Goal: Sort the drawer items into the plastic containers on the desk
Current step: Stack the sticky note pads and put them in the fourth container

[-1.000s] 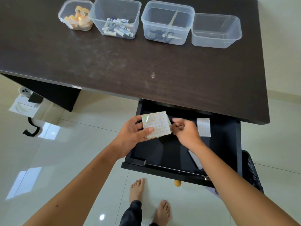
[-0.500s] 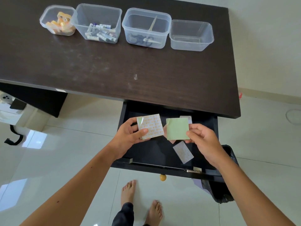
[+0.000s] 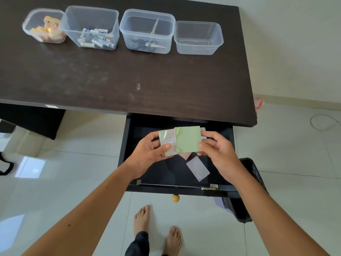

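Over the open drawer (image 3: 129,145): my left hand (image 3: 147,154) pinches the patterned pad (image 3: 168,145), thumb on top, fingers beneath. My right hand (image 3: 217,154) grips the green pad (image 3: 187,139) by its right edge; green overlaps patterned pad's right side.

The right hand (image 3: 219,152) now brings the green pad (image 3: 187,138) leftward at frame centre until it overlaps the dotted sheet (image 3: 168,143) in the left hand (image 3: 147,154); earlier they were apart.
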A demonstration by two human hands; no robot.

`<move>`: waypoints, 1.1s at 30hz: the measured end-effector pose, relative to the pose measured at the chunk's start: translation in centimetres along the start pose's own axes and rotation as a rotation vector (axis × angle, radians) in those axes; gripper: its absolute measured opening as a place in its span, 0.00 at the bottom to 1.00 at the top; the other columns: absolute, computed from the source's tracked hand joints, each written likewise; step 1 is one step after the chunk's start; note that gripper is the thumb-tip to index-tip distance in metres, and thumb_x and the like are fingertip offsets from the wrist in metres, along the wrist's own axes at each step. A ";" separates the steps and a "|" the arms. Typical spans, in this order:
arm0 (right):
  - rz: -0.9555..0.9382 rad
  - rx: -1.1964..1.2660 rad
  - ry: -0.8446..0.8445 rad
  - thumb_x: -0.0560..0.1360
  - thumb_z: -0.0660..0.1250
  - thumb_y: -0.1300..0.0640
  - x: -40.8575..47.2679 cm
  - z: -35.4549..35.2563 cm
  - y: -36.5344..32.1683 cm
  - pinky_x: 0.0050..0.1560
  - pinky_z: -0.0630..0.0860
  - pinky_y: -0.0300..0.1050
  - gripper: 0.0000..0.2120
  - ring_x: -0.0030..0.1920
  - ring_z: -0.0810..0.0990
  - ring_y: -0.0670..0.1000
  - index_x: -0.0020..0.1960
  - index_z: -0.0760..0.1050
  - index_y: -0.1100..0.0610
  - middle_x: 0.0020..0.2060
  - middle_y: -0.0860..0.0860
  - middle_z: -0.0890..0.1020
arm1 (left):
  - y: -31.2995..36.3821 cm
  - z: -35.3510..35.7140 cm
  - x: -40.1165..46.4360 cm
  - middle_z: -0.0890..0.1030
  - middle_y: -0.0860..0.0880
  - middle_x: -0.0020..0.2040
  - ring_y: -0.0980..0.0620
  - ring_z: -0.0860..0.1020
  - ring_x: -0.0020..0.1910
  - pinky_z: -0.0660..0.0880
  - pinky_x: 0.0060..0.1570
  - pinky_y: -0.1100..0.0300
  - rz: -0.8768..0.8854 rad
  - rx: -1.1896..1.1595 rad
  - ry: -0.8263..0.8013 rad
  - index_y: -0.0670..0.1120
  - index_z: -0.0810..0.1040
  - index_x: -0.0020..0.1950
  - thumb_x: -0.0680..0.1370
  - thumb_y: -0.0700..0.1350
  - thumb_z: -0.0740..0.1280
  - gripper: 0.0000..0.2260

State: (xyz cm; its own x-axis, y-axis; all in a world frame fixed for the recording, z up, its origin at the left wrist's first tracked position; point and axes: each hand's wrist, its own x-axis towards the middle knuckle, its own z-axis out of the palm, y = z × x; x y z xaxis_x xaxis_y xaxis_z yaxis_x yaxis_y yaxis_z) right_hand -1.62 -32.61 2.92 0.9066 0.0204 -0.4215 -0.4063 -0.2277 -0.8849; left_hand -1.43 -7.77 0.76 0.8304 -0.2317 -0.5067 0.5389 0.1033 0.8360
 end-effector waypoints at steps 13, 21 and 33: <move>-0.063 -0.142 0.011 0.82 0.70 0.57 1.0 2.6 0.2 0.44 0.81 0.37 0.14 0.43 0.87 0.47 0.67 0.78 0.46 0.51 0.48 0.84 | 0.3 -0.1 0.4 0.85 0.50 0.63 0.49 0.84 0.62 0.83 0.57 0.52 -0.006 0.009 -0.017 0.50 0.72 0.72 0.77 0.48 0.71 0.24; -0.099 -0.151 -0.032 0.81 0.73 0.57 1.7 2.7 0.7 0.52 0.86 0.46 0.15 0.49 0.87 0.49 0.66 0.81 0.48 0.50 0.48 0.85 | 0.1 -0.5 0.9 0.86 0.52 0.61 0.53 0.85 0.61 0.84 0.53 0.55 -0.036 0.029 0.000 0.50 0.72 0.72 0.77 0.43 0.75 0.24; 0.064 -0.295 0.087 0.78 0.76 0.55 1.9 -0.3 5.7 0.52 0.80 0.41 0.09 0.54 0.84 0.46 0.59 0.85 0.49 0.52 0.45 0.86 | -0.7 -1.8 1.1 0.82 0.48 0.67 0.47 0.82 0.66 0.81 0.63 0.49 -0.045 -0.015 0.055 0.51 0.72 0.72 0.80 0.41 0.70 0.21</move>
State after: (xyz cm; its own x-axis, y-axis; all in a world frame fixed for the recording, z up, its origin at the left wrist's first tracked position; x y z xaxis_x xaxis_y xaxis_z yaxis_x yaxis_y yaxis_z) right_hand -2.17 -34.11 -2.83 0.8919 -0.0831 -0.4446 -0.4235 -0.4986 -0.7564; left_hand -0.59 -6.37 -0.73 0.8118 -0.1826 -0.5547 0.5774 0.1082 0.8093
